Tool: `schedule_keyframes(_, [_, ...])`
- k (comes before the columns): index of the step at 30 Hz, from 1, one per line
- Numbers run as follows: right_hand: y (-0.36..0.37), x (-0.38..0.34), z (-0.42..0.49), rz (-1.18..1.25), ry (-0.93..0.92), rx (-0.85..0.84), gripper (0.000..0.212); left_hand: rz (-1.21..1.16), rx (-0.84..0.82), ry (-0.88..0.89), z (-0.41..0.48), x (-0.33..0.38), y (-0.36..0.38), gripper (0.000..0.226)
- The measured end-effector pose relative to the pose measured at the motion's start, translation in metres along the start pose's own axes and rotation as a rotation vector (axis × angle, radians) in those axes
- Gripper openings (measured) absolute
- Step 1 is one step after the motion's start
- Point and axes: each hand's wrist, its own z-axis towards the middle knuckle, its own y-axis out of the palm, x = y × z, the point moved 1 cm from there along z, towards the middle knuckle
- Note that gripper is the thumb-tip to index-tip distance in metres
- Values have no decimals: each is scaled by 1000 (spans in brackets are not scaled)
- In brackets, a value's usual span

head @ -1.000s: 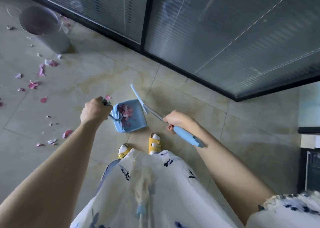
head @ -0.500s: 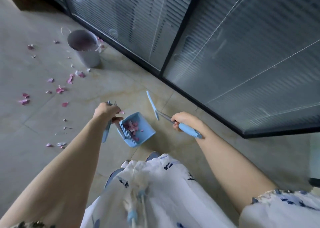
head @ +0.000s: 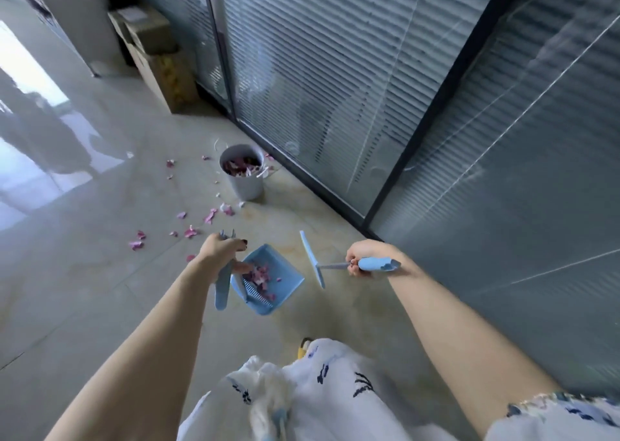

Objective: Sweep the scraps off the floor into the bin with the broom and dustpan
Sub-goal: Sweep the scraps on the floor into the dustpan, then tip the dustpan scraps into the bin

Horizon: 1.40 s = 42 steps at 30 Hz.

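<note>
My left hand (head: 221,251) grips the handle of a small blue dustpan (head: 283,274), held off the floor and tilted, with pink scraps (head: 260,278) lying in it. My right hand (head: 364,259) is closed on the blue handle of a small broom (head: 312,259), whose flat blue head stands just right of the dustpan. A grey round bin (head: 245,182) stands further ahead by the glass wall, with pink and white scraps inside. More pink scraps (head: 191,231) lie scattered on the tiles left of and in front of the bin.
A glass partition with blinds (head: 369,88) runs along the right. Cardboard boxes (head: 157,51) stand against it further back. The floor is pale glossy tile (head: 84,273). My white patterned dress (head: 318,390) fills the bottom of the view.
The view has risen and swung toward the bin. The dustpan has lifted off the floor and the broom has come up beside it.
</note>
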Motion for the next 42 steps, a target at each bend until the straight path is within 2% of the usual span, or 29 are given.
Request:
schedule_keyframes(2, [-7, -21, 3, -25, -12, -40, 39, -50, 87, 33, 5, 11, -1, 22])
schedule_keyframes(7, [-16, -53, 17, -46, -75, 1, 28, 54, 428, 102, 17, 32, -7, 17])
schedule_keyframes(9, [-16, -62, 20, -32, -86, 15, 27, 70, 494, 112, 20, 42, -11, 15])
schedule_keyframes(13, [-16, -93, 25, -83, -89, 21, 26, 117, 566, 113, 33, 76, -16, 31])
schedule_keyframes(19, [-11, -127, 29, -80, -73, 42, 34, 196, 572, 222, 56, 121, -16, 28])
schedule_keyframes(25, [-14, -150, 30, -81, -76, 69, 31, 424, 581, 410, 73, 146, -19, 21])
schedule_keyframes(31, [-11, -164, 29, -38, -90, 63, 34, 727, 520, 521, 103, 153, -37, 12])
schedule_keyframes(38, [-14, -173, 28, 7, -86, 65, 30, 940, 420, 646, 124, 161, -39, 14])
schedule_keyframes(42, [-16, -177, 26, 12, -75, 66, 30, 1048, 352, 654, 129, 153, -34, 15])
